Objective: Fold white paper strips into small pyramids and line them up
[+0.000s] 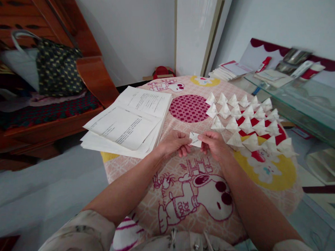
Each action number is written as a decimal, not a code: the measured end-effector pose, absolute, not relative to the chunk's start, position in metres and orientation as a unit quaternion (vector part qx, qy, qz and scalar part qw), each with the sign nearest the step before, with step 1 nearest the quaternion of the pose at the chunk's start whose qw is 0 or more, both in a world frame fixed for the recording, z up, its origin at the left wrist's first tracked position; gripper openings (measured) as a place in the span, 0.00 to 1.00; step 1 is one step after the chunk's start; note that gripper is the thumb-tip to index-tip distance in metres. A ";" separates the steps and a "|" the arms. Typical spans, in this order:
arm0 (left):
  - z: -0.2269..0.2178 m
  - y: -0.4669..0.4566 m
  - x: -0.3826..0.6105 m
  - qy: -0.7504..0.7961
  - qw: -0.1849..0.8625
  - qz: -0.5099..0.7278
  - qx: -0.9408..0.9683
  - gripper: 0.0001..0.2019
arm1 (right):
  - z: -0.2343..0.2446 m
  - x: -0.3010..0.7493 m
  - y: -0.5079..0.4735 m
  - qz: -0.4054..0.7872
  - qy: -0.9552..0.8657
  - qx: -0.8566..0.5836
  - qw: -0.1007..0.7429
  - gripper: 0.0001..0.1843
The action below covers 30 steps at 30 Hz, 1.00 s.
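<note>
A small piece of white paper (195, 139) is up in front of the person, over the counter (286, 203), between the two hands. The left hand (175, 142) pinches its left side with the thumb and fingers. The right hand (213, 142) pinches its right side the same way. Both hands are nearly closed, and the other fingers curl in under the paper. There is some dark print on it.

The counter has a pink cloth (142, 205) on it. Near the person, the cloth shows a big cartoon dog (216, 198). To the left of the hands lies a thick pile of printed pages (122, 124), with a loose sheet on top. To the right, lots of folded white papers (246, 125) stand in rows, with pointy tops. The right hand is near the closest ones.

Past them, at the right, is a glass shelf (304, 109) with things on it. Over on the left, a dark bag (59, 67) sits on a wooden seat (93, 77).
</note>
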<state>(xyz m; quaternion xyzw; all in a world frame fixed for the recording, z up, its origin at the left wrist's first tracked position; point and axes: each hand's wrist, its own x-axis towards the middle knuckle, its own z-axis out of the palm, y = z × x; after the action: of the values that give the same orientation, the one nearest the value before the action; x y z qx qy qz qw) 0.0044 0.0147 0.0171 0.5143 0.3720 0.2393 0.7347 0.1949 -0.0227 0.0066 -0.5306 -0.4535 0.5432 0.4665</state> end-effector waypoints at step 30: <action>0.013 0.025 -0.007 0.275 0.401 0.194 0.852 0.14 | 0.015 0.197 -0.029 0.261 -0.776 -0.509 0.265 0.11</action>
<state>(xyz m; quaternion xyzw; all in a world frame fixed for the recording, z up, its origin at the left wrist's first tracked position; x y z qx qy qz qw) -0.0070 0.0254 0.0127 0.8516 0.2754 0.1943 0.4014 0.1974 -0.0288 0.0145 -0.5093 -0.7763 0.2606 0.2646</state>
